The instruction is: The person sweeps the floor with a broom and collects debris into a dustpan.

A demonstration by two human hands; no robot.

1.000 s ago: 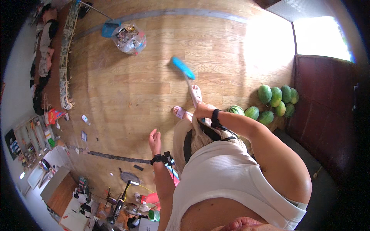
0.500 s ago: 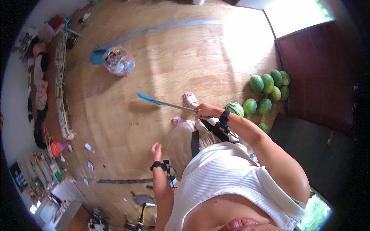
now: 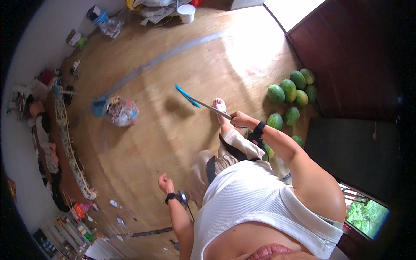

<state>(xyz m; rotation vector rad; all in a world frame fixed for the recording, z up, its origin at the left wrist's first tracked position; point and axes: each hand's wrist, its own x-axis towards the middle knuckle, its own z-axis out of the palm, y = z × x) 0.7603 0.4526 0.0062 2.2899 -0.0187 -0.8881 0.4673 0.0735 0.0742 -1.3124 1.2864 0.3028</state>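
My right hand (image 3: 242, 119) is closed round the metal handle of a blue-headed broom (image 3: 211, 108). Its slim blue head is raised, with a shadow on the floor beside it. My left hand (image 3: 165, 184) hangs beside my left leg, fingers loosely curled, with nothing visible in it. On the floor to the left, a clear bag of rubbish (image 3: 123, 112) rests against a blue dustpan (image 3: 99, 107). One sandalled foot (image 3: 219, 108) is planted ahead, just beyond the broom handle.
Several watermelons (image 3: 288, 90) lie by the dark red panel (image 3: 342, 60) on the right. A white bucket (image 3: 186, 14) stands at the far edge. A low bed or bench (image 3: 71, 147) runs along the left wall. Small items, including a bottle (image 3: 115, 203), litter the lower left floor.
I have stepped and turned, so the room has shifted in view and more of its far side shows. The broom head has swung right and away from me, still in my right hand.
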